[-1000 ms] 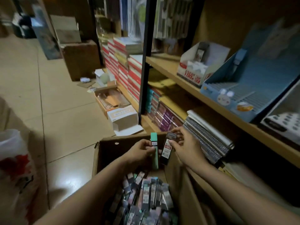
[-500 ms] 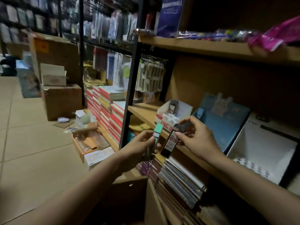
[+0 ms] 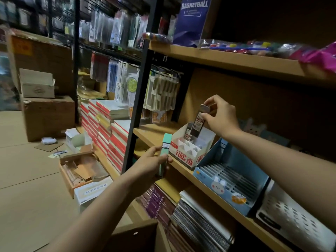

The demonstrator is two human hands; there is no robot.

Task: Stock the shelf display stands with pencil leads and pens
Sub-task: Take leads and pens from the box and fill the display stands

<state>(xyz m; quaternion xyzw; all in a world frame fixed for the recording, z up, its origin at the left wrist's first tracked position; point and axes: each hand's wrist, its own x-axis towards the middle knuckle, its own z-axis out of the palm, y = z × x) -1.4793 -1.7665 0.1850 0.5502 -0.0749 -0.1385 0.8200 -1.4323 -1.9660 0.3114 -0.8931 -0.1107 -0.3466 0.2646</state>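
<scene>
Lead case (image 3: 199,120), dark with a red-and-white label, now hangs above the back row of the white display stand (image 3: 190,151); a second ago you had it low over the carton on the floor, so you have risen to the shelf and the first drop is close. Your right hand (image 3: 221,117) pinches it by its top end, thumb and fingers curled round the cap, its lower end dipping into a rear slot beside another dark case (image 3: 187,133) already standing there. Your left hand (image 3: 154,160) grips a green lead case (image 3: 164,153) upright, fingers wrapped round its lower half, held just in front of the shelf edge (image 3: 181,168) and apart from the stand. Judging by the many bare compartments, stocking has barely begun. Just right of the white stand sits a blue slotted stand (image 3: 231,179) with a rabbit sticker, its slots mostly bare, and beyond it a white perforated stand (image 3: 298,220). Below the shelf lie spiral notebooks (image 3: 201,219); to the left, stacked red-and-white books (image 3: 109,124) and hanging packets (image 3: 163,91). Open boxes (image 3: 80,170) sit on the floor (image 3: 27,179). The black upright post (image 3: 136,110) stands near your left hand, and the dividers in the white stand are narrow, so you will likely need to lower the case straight.
</scene>
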